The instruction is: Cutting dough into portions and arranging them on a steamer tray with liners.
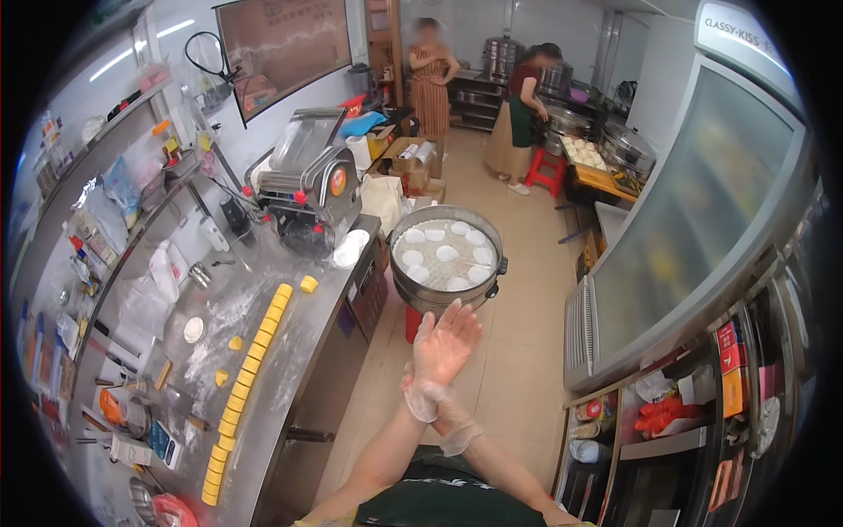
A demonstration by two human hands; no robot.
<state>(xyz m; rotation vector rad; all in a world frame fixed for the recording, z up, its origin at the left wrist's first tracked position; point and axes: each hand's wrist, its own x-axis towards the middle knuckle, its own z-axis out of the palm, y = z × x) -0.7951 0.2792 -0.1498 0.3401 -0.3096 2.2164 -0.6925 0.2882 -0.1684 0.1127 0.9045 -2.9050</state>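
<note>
My left hand (448, 347) is raised in a clear plastic glove, palm toward me, fingers stretched out and empty. My right hand (448, 415), gloved as well, crosses over and closes round the left wrist at the glove's cuff (420, 404); its fingers are partly hidden. Just beyond the hands, a round metal steamer (497, 279) holds several white paper rounds (447, 254). Along the floured steel counter (272, 386) to my left runs a row of cut yellow dough pieces (250, 364). A few loose pieces (221, 378) lie beside it.
A dough-pressing machine (307, 189) stands at the counter's far end, near a stack of white rounds (351, 249). A glass-door fridge (694, 220) and shelves (667, 439) line the right. Two people (432, 88) (522, 114) stand at the back, one beside large steamers (566, 123).
</note>
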